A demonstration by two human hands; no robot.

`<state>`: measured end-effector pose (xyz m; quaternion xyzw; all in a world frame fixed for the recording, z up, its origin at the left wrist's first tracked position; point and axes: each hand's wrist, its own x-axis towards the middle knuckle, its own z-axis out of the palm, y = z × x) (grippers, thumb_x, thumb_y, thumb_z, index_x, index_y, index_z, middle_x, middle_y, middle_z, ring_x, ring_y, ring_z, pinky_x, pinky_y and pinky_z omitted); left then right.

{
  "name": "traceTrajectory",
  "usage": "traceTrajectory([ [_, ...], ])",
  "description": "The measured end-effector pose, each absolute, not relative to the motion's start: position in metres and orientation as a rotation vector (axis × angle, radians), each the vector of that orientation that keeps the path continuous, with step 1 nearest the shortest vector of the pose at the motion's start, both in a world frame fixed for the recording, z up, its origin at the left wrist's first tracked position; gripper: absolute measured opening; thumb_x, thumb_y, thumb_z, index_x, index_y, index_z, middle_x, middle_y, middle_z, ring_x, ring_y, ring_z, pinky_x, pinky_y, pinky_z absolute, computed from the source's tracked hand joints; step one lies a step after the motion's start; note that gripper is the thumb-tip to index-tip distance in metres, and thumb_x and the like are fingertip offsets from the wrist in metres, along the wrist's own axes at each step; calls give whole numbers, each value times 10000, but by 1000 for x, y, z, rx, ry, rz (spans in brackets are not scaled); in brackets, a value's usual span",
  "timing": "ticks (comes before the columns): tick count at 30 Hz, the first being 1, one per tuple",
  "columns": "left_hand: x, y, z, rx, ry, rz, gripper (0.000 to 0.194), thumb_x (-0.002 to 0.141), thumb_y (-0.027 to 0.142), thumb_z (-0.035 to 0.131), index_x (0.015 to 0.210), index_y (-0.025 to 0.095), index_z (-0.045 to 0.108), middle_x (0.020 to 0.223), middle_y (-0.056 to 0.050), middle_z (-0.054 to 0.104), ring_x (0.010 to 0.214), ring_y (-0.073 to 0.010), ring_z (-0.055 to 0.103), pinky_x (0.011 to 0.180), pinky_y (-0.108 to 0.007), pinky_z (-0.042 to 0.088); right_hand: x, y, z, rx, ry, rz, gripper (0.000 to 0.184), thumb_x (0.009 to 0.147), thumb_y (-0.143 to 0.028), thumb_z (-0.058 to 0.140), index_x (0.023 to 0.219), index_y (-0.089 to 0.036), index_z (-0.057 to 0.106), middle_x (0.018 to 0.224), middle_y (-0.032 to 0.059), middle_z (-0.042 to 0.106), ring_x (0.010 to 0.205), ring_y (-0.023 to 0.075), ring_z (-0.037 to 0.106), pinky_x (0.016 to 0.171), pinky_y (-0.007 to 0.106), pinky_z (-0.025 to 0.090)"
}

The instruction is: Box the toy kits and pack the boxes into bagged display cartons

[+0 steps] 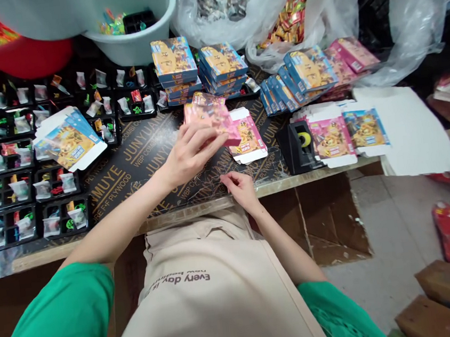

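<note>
My left hand point(191, 151) is closed on a small pink cardboard box point(218, 125), slightly blurred, above the black plywood table. Partly behind that box, another pink printed panel point(206, 99) shows; whether it is separate I cannot tell. Under its right side lies a flattened pink carton point(249, 140) with white flaps. At the table's front edge my right hand point(241, 189) has its thumb and fingertips pressed together, apart from the box; anything between them is too small to make out. A black tape dispenser point(296, 153) stands to its right.
Stacked blue boxes point(175, 61) stand behind my hands. Black trays point(20, 190) with small packets and flat blue cartons point(71, 139) cover the left. More blue boxes point(311, 71) and flat pink cartons point(329, 133) lie right. Tubs point(143, 45) and plastic bags point(210, 28) line the back.
</note>
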<state>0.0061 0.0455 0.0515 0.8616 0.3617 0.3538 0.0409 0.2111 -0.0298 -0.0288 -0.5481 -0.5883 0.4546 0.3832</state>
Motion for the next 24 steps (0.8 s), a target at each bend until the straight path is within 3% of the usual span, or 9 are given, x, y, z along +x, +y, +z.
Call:
traceTrajectory([
  [2, 8, 77, 47, 2648, 1088, 977, 318, 1013, 247, 438, 1216, 264, 683, 1194, -85, 692, 1252, -268, 595, 1110, -552, 406, 210, -28, -30, -1383, -1563, 1012, 356, 904, -505, 641, 712, -208, 687, 600, -15, 587, 570, 142, 501, 596, 292, 409],
  [4, 9, 103, 35, 2665, 1074, 913, 318, 1012, 224, 420, 1181, 256, 688, 1243, -86, 686, 1296, -259, 573, 1152, -552, 368, 216, -19, -26, -1364, -1641, 734, 257, 911, -439, 645, 811, -218, 729, 805, 43, 696, 780, 201, 621, 774, 350, 497],
  [6, 7, 117, 21, 2679, 1067, 881, 325, 1003, 190, 410, 1165, 239, 687, 1271, -99, 682, 1311, -247, 565, 1182, -549, 339, 229, 2, -19, -1358, -1718, 455, 197, 896, -394, 664, 956, -231, 758, 1070, 98, 719, 1054, 271, 629, 983, 442, 478],
  [9, 2, 115, 9, 2679, 1080, 903, 330, 972, 142, 432, 1184, 226, 671, 1295, -103, 676, 1326, -234, 554, 1224, -557, 288, 256, 56, -11, -1402, -1864, 324, 322, 844, -363, 722, 1136, -229, 740, 1276, 137, 649, 1221, 332, 566, 1081, 517, 427],
  [12, -1, 97, 12, 2635, 1133, 1079, 317, 959, 149, 470, 1200, 226, 662, 1300, -99, 676, 1314, -236, 561, 1226, -558, 291, 275, 117, -6, -1457, -2079, 451, 508, 749, -330, 811, 1222, -184, 697, 1277, 153, 602, 1191, 333, 581, 1054, 490, 458],
  [16, -1, 63, 25, 2522, 1249, 1283, 287, 934, 185, 534, 1182, 216, 675, 1246, -104, 700, 1213, -243, 624, 1143, -515, 411, 272, 163, -1, -1624, -2437, 474, 723, 545, -389, 952, 1170, -153, 677, 1200, 153, 581, 1078, 333, 601, 917, 431, 489],
  [20, -5, 25, 25, 2249, 1327, 1252, 247, 923, 226, 579, 1133, 201, 705, 1191, -99, 727, 1144, -229, 659, 1019, -426, 515, 272, 155, 11, -1671, -2641, 362, 595, 570, -462, 934, 1006, -164, 658, 1108, 129, 630, 918, 278, 625, 738, 336, 435],
  [24, -4, -3, 15, 1700, 1307, 1156, 314, 851, 351, 718, 1111, 174, 718, 1131, -113, 750, 1054, -240, 702, 995, -420, 540, 290, 113, 44, -1690, -2508, 306, 426, 636, -460, 900, 825, -195, 625, 776, 35, 656, 728, 215, 605, 641, 290, 350],
])
